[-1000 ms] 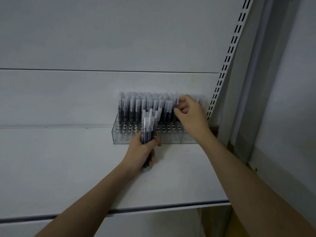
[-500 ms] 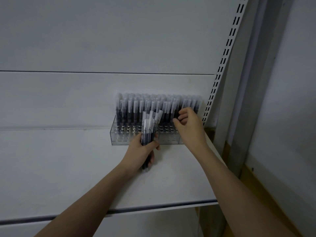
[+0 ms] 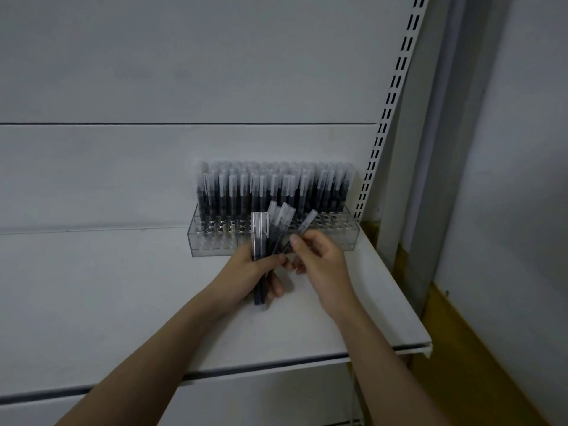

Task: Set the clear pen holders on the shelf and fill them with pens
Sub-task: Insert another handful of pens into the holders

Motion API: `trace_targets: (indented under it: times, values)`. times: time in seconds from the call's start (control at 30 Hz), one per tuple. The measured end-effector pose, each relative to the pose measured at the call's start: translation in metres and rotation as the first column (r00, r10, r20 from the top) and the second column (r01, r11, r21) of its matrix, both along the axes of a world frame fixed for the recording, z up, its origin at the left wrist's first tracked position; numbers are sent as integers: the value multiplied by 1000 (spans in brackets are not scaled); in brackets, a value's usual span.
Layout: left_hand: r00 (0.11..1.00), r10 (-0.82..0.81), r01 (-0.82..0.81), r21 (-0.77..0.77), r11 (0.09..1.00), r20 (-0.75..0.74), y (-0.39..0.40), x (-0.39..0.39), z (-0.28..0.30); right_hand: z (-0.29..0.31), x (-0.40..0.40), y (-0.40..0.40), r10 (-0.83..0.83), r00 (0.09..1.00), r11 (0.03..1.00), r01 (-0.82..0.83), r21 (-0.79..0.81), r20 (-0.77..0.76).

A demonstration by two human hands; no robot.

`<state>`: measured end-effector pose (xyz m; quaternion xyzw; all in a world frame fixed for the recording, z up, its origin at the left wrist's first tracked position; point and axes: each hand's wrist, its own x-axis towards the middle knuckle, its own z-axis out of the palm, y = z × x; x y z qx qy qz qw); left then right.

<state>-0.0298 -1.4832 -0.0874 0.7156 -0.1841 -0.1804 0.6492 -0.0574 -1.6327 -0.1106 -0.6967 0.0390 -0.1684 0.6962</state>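
Head view: my left hand (image 3: 246,272) grips the pen bundle (image 3: 261,250); my right hand (image 3: 319,259) pinches one pen (image 3: 302,229) off it. Clear holder (image 3: 344,238) sits just beyond my fingertips. Best to pull straight, then seat it in an empty front hole.
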Motion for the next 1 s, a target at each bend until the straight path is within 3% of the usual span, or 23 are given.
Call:
trace_targets:
  times: [0.33,0.6,0.8,1.0]
  values:
    - [1000,-22,22,55,998,-1,0,4,-6,-1,1,-7,-143,990,957,144,251,-20]
    - [998,25,-27,29,999,59,0,5,-6,1,-1,-6,-88,996,978,85,192,3]
    - [998,56,-56,-6,998,39,-1,4,-6,12,4,-15,-205,978,962,196,187,27]
    - [997,70,-69,-43,997,37,-1,8,-11,57,26,-39,-270,946,962,274,-2,178]
